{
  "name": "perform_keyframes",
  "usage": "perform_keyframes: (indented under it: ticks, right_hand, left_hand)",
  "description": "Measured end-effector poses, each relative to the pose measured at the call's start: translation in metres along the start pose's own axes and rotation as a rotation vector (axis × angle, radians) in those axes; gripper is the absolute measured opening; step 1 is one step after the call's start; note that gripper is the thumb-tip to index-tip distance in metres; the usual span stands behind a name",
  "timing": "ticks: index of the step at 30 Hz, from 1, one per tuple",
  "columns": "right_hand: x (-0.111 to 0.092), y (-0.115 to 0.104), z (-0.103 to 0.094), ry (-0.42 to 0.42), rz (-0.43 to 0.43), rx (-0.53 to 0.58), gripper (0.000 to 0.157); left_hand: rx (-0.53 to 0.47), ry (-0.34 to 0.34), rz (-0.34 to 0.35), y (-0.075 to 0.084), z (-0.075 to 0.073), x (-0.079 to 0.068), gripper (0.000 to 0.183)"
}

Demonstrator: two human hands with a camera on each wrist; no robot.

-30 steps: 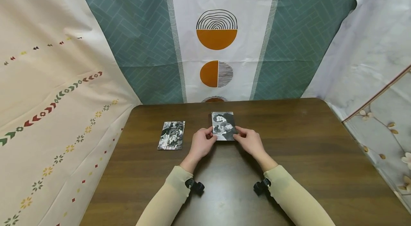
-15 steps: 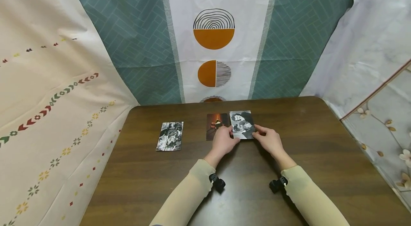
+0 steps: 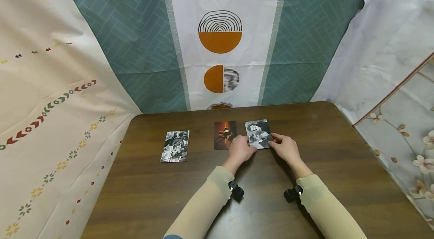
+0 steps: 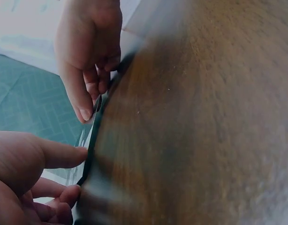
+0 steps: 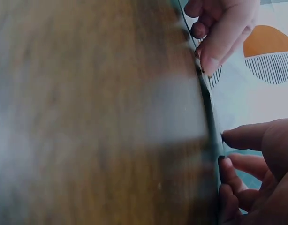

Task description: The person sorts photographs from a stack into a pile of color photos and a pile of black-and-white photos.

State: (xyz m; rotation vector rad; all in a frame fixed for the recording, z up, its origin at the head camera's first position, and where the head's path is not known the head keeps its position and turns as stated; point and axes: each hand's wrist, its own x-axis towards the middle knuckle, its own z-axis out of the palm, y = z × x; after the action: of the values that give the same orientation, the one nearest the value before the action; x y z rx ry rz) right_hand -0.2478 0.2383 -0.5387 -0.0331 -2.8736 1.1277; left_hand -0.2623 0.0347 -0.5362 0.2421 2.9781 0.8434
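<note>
Both hands are at a black-and-white photo [image 3: 258,133] of two people, towards the back of the table. My left hand [image 3: 240,149] pinches its left side near the lower corner, the thumb along the near edge. On the opposite side, my right hand [image 3: 285,149] pinches the right edge between thumb and fingers. Just left of the left hand lies a colour photo [image 3: 223,129] with an orange glow, its lower right corner close to the knuckles. In the left wrist view the held photo [image 4: 91,136] shows nearly edge-on between the two hands.
Another black-and-white photo [image 3: 174,146] lies farther left on the brown wooden table [image 3: 142,193]. A patterned cloth [image 3: 152,62] hangs behind the table's back edge, with light cloths on both sides. Each wrist wears a small black camera.
Both hands have carried the two-person photo to the right, off the colour photo that it covered. A gap now shows between the two photos. The far left photo stays on the table.
</note>
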Motion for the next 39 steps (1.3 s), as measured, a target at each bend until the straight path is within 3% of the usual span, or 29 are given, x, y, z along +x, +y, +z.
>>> perform_keyframes:
  ticks: [1,8,39]
  right_hand:
    - [0.001,0.000,0.001,0.002,-0.008,-0.011,0.049]
    - [0.005,0.002,0.005,0.003,-0.046,-0.080,0.048]
    - [0.002,0.000,-0.006,-0.069,0.001,-0.059,0.052]
  left_hand:
    - [-0.004,-0.007,-0.004,0.003,-0.005,-0.003,0.030]
    - [0.060,0.007,-0.012,0.004,-0.001,-0.006,0.053]
    - [0.096,-0.036,-0.016,0.009,-0.002,-0.007,0.051]
